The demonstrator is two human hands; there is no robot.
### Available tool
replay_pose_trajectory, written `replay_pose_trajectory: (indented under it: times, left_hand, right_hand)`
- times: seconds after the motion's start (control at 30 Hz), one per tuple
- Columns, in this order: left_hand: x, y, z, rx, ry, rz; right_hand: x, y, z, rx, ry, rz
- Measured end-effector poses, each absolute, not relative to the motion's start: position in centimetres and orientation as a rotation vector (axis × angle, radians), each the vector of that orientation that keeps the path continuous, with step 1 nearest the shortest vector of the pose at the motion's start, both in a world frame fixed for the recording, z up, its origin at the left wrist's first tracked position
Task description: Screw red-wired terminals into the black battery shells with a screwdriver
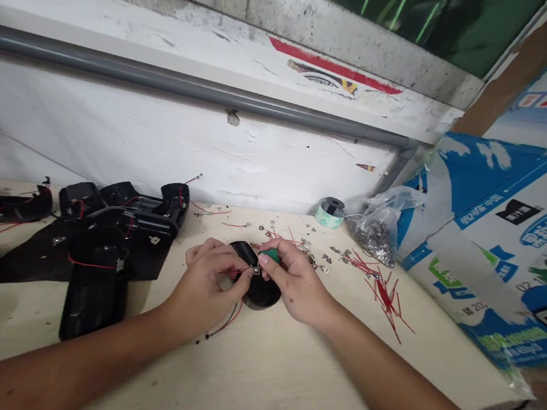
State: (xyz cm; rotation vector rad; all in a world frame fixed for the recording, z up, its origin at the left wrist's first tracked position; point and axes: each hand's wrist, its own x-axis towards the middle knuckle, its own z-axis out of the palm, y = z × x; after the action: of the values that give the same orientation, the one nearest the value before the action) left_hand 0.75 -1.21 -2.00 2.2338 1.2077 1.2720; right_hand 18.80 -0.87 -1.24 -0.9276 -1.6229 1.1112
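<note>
A black plastic housing [262,292] with a rounded end rests on the table between my hands. My left hand [217,271] is closed, thumb and forefinger pinched at a small metal contact piece [256,271] on the housing. Red and black wires [233,317] trail below that hand onto the table. From the right, my right hand [294,278] is closed around a small green object [273,254], its fingers over the housing. Most of the green object is covered, so its kind cannot be made out.
Several black housings [96,289] with red wires crowd the left side. Loose metal contacts [324,260] and red wires [385,295] lie behind and to the right. A tape roll [329,214] and a plastic bag of metal parts [378,229] stand near the wall. A blue-white carton [510,243] borders the right edge.
</note>
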Motion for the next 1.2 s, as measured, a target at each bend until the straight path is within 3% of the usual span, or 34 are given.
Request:
replay_pose_trajectory:
  times: [1.2]
  left_hand:
    - [0.63,-1.2,-2.12,2.26,1.118,1.252]
  right_hand:
    - [18.01,-0.88,-1.77,-0.91,-1.53,1.13]
